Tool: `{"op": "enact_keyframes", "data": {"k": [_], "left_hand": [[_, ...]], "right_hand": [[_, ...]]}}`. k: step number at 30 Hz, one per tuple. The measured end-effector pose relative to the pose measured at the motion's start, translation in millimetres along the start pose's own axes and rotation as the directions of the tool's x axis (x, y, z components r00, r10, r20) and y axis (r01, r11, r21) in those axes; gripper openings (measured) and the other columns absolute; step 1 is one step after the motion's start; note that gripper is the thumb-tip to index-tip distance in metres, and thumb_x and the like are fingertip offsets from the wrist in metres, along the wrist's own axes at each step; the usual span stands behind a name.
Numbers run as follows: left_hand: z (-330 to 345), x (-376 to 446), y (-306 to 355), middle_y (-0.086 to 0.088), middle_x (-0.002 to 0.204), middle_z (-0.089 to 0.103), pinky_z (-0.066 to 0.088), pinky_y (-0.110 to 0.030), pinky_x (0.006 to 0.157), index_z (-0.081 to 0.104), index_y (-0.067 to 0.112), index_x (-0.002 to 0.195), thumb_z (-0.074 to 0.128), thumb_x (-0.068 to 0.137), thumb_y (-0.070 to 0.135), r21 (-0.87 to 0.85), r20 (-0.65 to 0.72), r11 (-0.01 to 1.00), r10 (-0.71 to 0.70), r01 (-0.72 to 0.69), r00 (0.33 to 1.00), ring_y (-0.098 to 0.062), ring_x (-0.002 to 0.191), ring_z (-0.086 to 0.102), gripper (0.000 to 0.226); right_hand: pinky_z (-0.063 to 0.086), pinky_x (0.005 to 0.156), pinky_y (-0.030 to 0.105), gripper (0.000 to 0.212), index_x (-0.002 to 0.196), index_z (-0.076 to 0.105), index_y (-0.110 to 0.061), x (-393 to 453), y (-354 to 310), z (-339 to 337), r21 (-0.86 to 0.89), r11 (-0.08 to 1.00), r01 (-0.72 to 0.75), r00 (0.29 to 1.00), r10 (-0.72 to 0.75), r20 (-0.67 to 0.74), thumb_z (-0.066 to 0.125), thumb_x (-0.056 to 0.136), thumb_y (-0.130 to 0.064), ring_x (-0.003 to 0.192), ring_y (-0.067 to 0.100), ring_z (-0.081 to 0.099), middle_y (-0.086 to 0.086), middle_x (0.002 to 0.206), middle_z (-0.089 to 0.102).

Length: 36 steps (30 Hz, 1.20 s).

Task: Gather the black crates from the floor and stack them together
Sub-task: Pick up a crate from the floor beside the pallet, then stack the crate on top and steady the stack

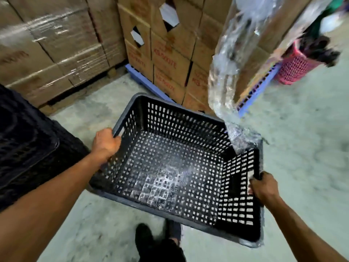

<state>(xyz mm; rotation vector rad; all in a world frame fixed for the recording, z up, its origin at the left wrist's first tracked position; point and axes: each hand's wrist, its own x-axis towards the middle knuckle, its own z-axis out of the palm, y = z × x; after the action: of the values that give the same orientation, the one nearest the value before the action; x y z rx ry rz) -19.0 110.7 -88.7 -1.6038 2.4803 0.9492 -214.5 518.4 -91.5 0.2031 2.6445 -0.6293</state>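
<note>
1. The left hand is clenched over the left rim of a black perforated crate, fingers curled inside the edge.
2. The right hand grips the crate's right end at the handle slot, fingers wrapped around the rim.
3. The crate hangs between both hands above the concrete floor, open side up and tilted, with nothing in it but a scrap of clear film on its bottom.
4. A strip of clear plastic wrap trails down onto the crate's far right corner.
5. More black crates stand just to the left.
6. Behind are wrapped cardboard boxes and printed cartons on a blue pallet; a pink mesh basket sits far right.
</note>
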Motion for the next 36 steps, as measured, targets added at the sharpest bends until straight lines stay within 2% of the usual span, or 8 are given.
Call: {"op": "enact_keyframes", "data": {"k": [4, 9, 16, 18, 22, 25, 30, 36], "left_hand": [[-34, -73, 17, -0.03, 0.105, 0.062, 0.05, -0.045, 0.081, 0.06, -0.009, 0.105, 0.058, 0.085, 0.015, 0.065, 0.018, 0.998, 0.01, -0.011, 1.0, -0.043, 0.097, 0.06, 0.031], [-88, -178, 16, -0.025, 0.086, 0.063, 0.044, -0.037, 0.065, 0.067, -0.006, 0.09, 0.062, 0.075, 0.006, 0.003, -0.016, 1.0, 0.018, -0.018, 1.0, -0.04, 0.086, 0.061, 0.019], [-230, -312, 17, -0.018, 0.072, 0.064, 0.044, -0.031, 0.062, 0.059, 0.009, 0.056, 0.073, 0.073, 0.017, -0.01, -0.188, 0.988, 0.149, -0.153, 0.971, -0.029, 0.073, 0.062, 0.024], [-286, -341, 17, -0.019, 0.07, 0.069, 0.051, -0.034, 0.06, 0.064, 0.006, 0.057, 0.075, 0.067, 0.02, -0.001, -0.284, 0.983, 0.176, -0.184, 0.942, -0.029, 0.068, 0.066, 0.02], [-403, -386, 13, -0.026, 0.079, 0.072, 0.058, -0.042, 0.071, 0.067, -0.001, 0.07, 0.072, 0.072, 0.013, -0.086, -0.435, 0.967, 0.181, -0.241, 0.882, -0.033, 0.072, 0.069, 0.015], [-489, -421, 4, -0.025, 0.082, 0.071, 0.057, -0.044, 0.074, 0.067, -0.003, 0.073, 0.072, 0.072, 0.012, -0.109, -0.544, 0.959, 0.163, -0.262, 0.823, -0.027, 0.07, 0.064, 0.016], [-590, -470, -27, -0.008, 0.057, 0.062, 0.037, -0.023, 0.049, 0.064, 0.012, 0.053, 0.072, 0.073, 0.019, -0.029, -0.712, 0.982, 0.111, -0.187, 0.693, -0.023, 0.059, 0.059, 0.022], [-671, -488, -91, -0.017, 0.082, 0.068, 0.046, -0.03, 0.068, 0.068, 0.009, 0.074, 0.069, 0.076, 0.021, -0.038, -0.837, 0.991, 0.039, -0.129, 0.545, -0.026, 0.069, 0.06, 0.012]], "right_hand": [[0.052, 0.053, 0.035, 0.005, 0.083, 0.055, -0.002, -37, 15, -80, -0.029, 0.99, 0.14, 0.989, -0.141, -0.048, 0.056, 0.08, -0.006, 0.062, 0.032, 0.065, 0.02, 0.073, 0.065], [0.055, 0.068, 0.051, 0.021, 0.095, 0.048, -0.015, -105, 31, -169, -0.073, 0.933, 0.353, 0.933, -0.356, -0.041, 0.053, 0.078, -0.003, 0.074, 0.038, 0.065, 0.02, 0.083, 0.063], [0.047, 0.063, 0.037, 0.058, 0.133, 0.048, -0.01, -212, -24, -294, -0.136, 0.774, 0.618, 0.773, -0.63, -0.073, 0.06, 0.078, 0.004, 0.08, 0.033, 0.062, 0.021, 0.093, 0.065], [0.045, 0.059, 0.032, 0.057, 0.133, 0.049, -0.008, -243, -59, -333, -0.131, 0.729, 0.672, 0.727, -0.683, -0.068, 0.062, 0.08, 0.004, 0.079, 0.029, 0.063, 0.021, 0.095, 0.067], [0.043, 0.03, 0.02, 0.053, 0.136, 0.042, -0.002, -301, -137, -398, 0.013, 0.682, 0.732, 0.68, -0.728, -0.088, 0.055, 0.085, 0.009, 0.032, 0.015, 0.054, 0.013, 0.048, 0.062], [0.044, 0.033, 0.016, 0.047, 0.13, 0.048, 0.0, -344, -196, -426, -0.014, 0.561, 0.827, 0.556, -0.822, -0.122, 0.058, 0.084, 0.006, 0.033, 0.01, 0.056, 0.023, 0.074, 0.066], [0.044, 0.031, 0.017, 0.043, 0.126, 0.054, -0.003, -420, -292, -431, 0.029, 0.43, 0.902, 0.429, -0.891, -0.147, 0.059, 0.084, 0.002, 0.05, 0.026, 0.059, 0.014, 0.068, 0.062], [0.043, 0.028, 0.02, 0.033, 0.115, 0.058, 0.0, -497, -399, -382, 0.139, 0.238, 0.961, 0.266, -0.933, -0.243, 0.057, 0.082, 0.009, 0.025, 0.006, 0.048, 0.01, 0.053, 0.056]]}}
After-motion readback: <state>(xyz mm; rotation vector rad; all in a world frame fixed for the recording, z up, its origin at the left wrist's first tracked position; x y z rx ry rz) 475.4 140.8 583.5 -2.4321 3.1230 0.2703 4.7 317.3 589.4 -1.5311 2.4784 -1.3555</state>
